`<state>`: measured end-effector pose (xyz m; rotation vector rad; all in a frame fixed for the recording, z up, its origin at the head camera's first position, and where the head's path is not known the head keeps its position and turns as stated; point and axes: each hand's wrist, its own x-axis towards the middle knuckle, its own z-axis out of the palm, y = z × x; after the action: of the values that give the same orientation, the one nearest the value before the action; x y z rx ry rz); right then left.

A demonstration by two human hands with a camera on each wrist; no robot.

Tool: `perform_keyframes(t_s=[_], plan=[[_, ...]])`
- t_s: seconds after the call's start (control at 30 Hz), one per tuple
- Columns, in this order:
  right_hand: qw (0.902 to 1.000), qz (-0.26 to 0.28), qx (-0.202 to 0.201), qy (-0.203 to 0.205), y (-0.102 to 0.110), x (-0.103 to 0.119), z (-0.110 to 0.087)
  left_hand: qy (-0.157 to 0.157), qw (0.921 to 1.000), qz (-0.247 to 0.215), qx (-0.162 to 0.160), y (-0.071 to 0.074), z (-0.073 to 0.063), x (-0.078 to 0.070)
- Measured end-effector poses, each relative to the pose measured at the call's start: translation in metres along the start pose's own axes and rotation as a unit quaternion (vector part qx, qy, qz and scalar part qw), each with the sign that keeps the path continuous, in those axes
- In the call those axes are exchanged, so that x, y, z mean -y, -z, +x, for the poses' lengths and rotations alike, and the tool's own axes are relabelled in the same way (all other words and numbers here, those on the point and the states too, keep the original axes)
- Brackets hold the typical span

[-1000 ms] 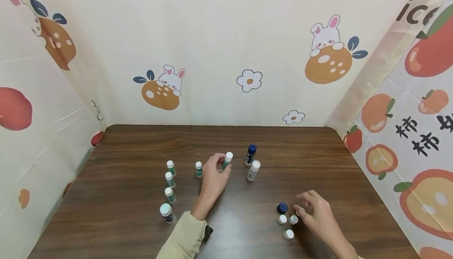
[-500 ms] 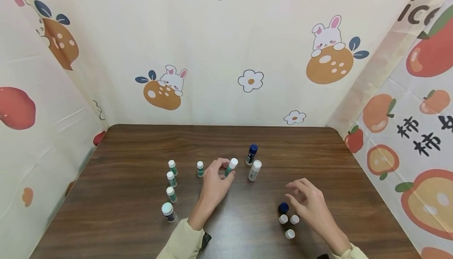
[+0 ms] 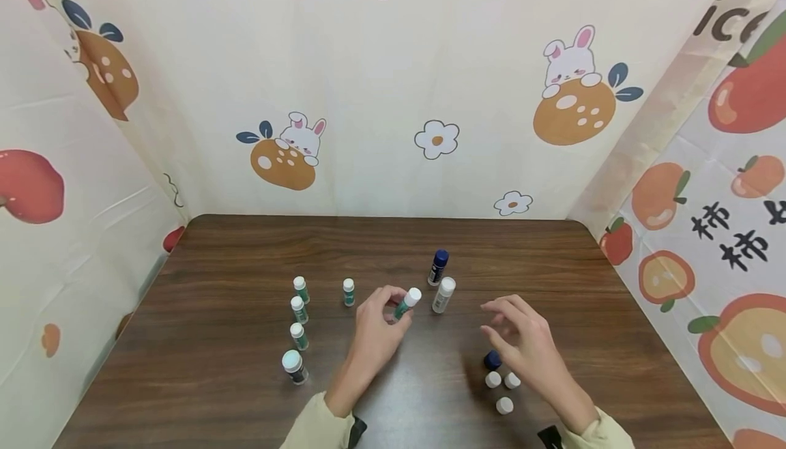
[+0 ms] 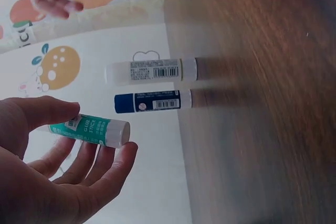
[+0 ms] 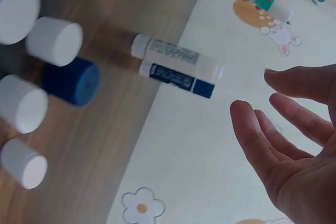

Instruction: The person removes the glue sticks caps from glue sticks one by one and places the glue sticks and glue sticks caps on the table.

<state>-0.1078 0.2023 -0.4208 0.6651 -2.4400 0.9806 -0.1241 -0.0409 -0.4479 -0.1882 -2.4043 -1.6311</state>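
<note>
In the head view my left hand [image 3: 377, 326] holds a green glue stick [image 3: 402, 307] with a white cap, tilted to the right. Its thumb and fingers pinch the green label, clear in the left wrist view on the glue stick [image 4: 86, 129]. My right hand [image 3: 522, 334] holds nothing; its fingers are loosely bent, thumb apart, above a dark blue cap [image 3: 492, 360] and several white caps [image 3: 505, 406]. Just right of the held glue stick stand a white glue stick [image 3: 443, 295] and a navy glue stick [image 3: 438, 267], both upright.
Left on the wooden table [image 3: 233, 285], a row of small green glue sticks [image 3: 299, 310] stands with a wider dark-labelled, white-capped one [image 3: 295, 367] in front. One more green glue stick [image 3: 348, 293] stands near my left hand. Printed curtains [image 3: 381, 94] enclose the back and sides.
My left hand has brought the green glue stick slightly right and toward me, tipping it further. My right hand has moved left and away from me, over the dark blue cap.
</note>
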Motion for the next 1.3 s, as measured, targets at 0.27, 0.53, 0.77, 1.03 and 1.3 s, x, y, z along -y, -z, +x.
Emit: perform_keyframes(t_s=[0.27, 0.53, 0.77, 1.03, 1.3], plan=[[0.9992, 0.029, 0.012, 0.025, -0.005, 0.013, 0.01, -0.034, 0.9993, 0.015, 0.006, 0.0, -0.012, -0.009], [0.9967, 0.062, 0.037, 0.037, -0.014, 0.027, 0.016, -0.072, 0.9968, 0.035, 0.004, 0.003, -0.021, -0.014], [0.9916, 0.101, 0.065, 0.049, -0.026, 0.037, 0.019, -0.099, 0.9941, 0.044, 0.011, 0.003, -0.027, -0.015], [0.9814, 0.145, 0.092, 0.085, -0.041, 0.044, 0.02, -0.111, 0.9921, 0.052, 0.027, 0.002, -0.034, -0.016], [0.9788, 0.155, 0.087, 0.102, -0.048, 0.046, 0.019, -0.129, 0.9894, 0.064, 0.015, 0.005, -0.038, -0.015]])
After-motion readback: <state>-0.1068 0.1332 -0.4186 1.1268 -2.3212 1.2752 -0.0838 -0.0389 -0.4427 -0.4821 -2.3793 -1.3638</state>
